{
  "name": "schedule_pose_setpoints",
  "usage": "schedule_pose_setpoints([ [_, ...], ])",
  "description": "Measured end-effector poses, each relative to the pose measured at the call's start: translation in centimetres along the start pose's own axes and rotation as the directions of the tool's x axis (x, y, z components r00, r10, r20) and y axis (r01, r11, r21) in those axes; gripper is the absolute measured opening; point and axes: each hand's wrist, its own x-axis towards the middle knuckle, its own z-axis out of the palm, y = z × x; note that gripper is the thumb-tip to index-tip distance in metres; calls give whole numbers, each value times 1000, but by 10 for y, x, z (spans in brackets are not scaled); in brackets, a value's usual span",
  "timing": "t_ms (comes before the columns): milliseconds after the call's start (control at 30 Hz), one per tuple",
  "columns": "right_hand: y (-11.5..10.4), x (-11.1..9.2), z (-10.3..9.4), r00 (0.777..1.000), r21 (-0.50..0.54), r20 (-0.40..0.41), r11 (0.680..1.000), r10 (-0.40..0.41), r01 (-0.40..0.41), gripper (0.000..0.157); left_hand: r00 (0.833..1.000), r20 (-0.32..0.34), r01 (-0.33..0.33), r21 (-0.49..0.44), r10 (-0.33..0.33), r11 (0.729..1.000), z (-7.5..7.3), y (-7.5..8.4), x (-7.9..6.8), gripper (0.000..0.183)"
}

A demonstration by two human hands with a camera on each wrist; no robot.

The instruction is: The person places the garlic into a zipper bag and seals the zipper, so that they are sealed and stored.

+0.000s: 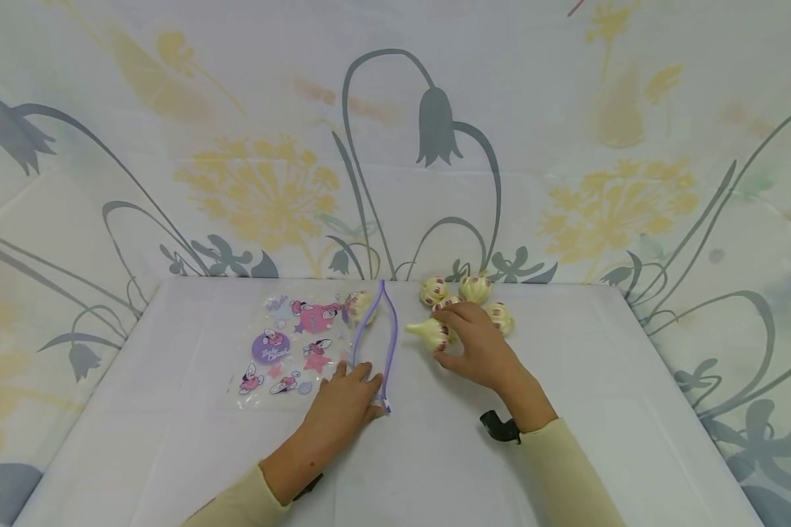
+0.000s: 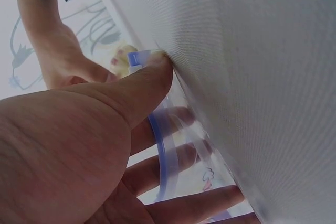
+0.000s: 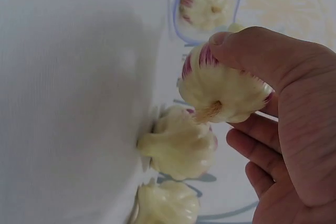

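A clear zip bag (image 1: 288,372) with pink and purple cartoon prints lies flat, its purple-edged mouth spread apart toward the right. Inside, near the mouth, is one garlic bulb (image 1: 357,307). My left hand (image 1: 344,401) presses on the bag's near corner. In the left wrist view its thumb touches the blue slider end (image 2: 137,58), and the other fingers stretch out along the clear film. My right hand (image 1: 477,344) pinches another garlic bulb (image 3: 226,85) between thumb and fingers, just right of the bag's mouth. Its pale stem points left toward the opening.
Several more garlic bulbs (image 1: 476,288) sit behind and beside my right hand at the back of the white-covered table (image 1: 184,439). A flower-patterned cloth (image 1: 395,190) rises along the table's back edge and sides. Dark straps (image 1: 499,427) are worn on the wrists.
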Motion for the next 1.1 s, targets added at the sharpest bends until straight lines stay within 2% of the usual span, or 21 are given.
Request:
schedule_pose_setpoints([
  [133, -5, 4, 5, 1000, 7, 9, 1000, -6, 6, 62, 1000, 3, 4, 1, -4, 1000, -1, 0, -1, 52],
  [400, -14, 13, 12, 997, 43, 66, 998, 50, -53, 61, 1000, -20, -11, 15, 11, 1000, 0, 0, -2, 52],
  [567, -15, 18, 19, 993, 103, 99, 992, 68, -78, 60, 999, -34, -17, 26, 18, 1000, 1, 0, -2, 52],
  [800, -14, 25, 33, 995, 127, 96, 991, 38, -50, 56, 1000, -22, -15, 30, 16, 999, 1, -2, -1, 52],
  [967, -19, 33, 41, 989, 133, 121, 986, 83, -100, 59, 1000, -23, -14, 46, 15, 999, 2, -2, 1, 53],
  [1100, -24, 39, 47, 988, 140, 111, 983, 104, -119, 58, 999, -43, -20, 56, 22, 998, 2, -1, 0, 52],
])
